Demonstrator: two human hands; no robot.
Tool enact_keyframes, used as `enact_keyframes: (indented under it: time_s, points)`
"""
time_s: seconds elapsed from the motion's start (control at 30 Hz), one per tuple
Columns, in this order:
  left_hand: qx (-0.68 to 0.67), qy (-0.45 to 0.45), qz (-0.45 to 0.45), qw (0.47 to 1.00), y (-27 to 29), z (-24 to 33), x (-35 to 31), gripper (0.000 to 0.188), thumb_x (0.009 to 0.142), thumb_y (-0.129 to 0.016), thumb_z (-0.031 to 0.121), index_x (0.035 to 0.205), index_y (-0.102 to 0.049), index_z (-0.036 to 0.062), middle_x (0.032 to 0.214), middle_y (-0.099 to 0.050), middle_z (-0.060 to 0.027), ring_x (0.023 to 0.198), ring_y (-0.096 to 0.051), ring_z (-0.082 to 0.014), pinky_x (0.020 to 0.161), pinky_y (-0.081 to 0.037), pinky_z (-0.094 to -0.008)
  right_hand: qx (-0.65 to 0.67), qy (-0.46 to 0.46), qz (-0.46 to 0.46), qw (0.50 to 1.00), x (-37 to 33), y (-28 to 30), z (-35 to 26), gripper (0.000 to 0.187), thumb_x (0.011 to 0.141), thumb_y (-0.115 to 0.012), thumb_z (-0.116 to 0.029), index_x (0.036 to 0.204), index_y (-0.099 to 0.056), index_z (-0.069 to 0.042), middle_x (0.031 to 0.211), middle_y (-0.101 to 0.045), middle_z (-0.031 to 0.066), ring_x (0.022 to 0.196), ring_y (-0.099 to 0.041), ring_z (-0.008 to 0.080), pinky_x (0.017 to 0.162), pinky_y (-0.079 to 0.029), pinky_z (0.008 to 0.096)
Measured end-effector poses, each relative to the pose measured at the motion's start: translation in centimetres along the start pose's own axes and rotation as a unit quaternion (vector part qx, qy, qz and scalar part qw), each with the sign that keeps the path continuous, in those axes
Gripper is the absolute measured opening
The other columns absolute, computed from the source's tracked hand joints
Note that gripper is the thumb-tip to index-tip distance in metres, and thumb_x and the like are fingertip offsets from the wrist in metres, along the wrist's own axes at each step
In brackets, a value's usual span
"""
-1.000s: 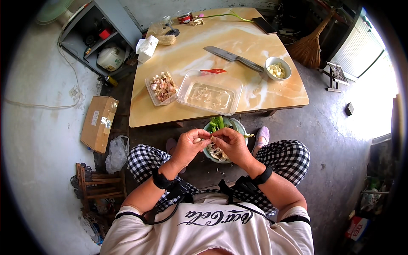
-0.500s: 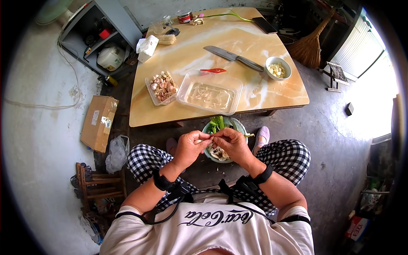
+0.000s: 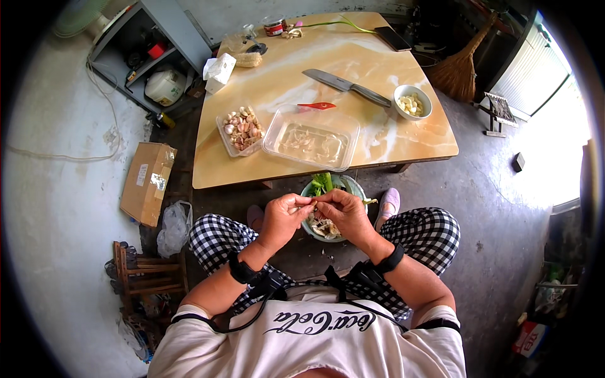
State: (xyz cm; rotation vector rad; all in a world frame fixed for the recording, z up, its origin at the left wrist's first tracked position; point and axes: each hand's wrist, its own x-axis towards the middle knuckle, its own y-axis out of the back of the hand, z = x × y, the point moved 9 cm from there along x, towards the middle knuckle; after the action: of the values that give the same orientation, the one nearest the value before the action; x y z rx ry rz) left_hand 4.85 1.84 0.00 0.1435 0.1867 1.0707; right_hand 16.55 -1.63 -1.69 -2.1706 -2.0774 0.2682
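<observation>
Over a round bin (image 3: pixel 357 189) on the floor, which holds green vegetable scraps and pale peelings, my two hands meet with fingertips together. My left hand (image 3: pixel 282 217) pinches a small garlic clove (image 3: pixel 313 204), mostly covered by the fingers. My right hand (image 3: pixel 343 214) is closed at the clove's other side, thumb and forefinger on it. On the table, a clear tub of unpeeled garlic (image 3: pixel 242 128) stands left of a clear plastic box (image 3: pixel 311 137) with some skins in it. Peeled cloves lie in a white bowl (image 3: pixel 413 102) at the right.
A large knife (image 3: pixel 346 86) lies across the table (image 3: pixel 265 82), its handle toward the bowl. Behind the clear box is a red-handled small tool (image 3: pixel 317 106). A tissue pack (image 3: pixel 218 72), a corn cob and a phone (image 3: pixel 392 38) are farther back. A cardboard box (image 3: pixel 148 183) stands at left.
Both hands stay in nearly the same place above the bin. Only the fingertips have shifted slightly around the clove.
</observation>
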Motion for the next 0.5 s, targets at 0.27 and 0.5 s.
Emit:
enact_keyframes:
  time_s: [0.27,0.5]
  points:
    - [-0.015,-0.006,0.000,1.000,-0.4,0.2,-0.2,0.011,0.082,-0.060,0.006,0.091,-0.061,-0.0005,0.066,-0.057,0.0014,0.050,-0.044,-0.0003,0.043,-0.035,-0.0140,-0.018,0.009,-0.012,1.000,0.1,0.0,-0.1,0.010,0.085,-0.055,-0.006,0.089,-0.059,0.003,0.076,-0.060,0.0029,0.068,-0.055,0.0063,0.062,-0.047,0.0189]
    - [0.038,-0.080,0.030,0.996,-0.7,0.8,-0.3,0.011,0.082,-0.060,0.007,0.090,-0.061,0.0006,0.066,-0.058,0.0015,0.048,-0.043,-0.0002,0.042,-0.034,-0.0147,0.005,0.001,0.005,1.000,0.0,0.2,0.5,0.008,0.084,-0.051,0.000,0.088,-0.058,0.003,0.074,-0.060,0.0034,0.065,-0.055,0.0066,0.059,-0.046,0.0191]
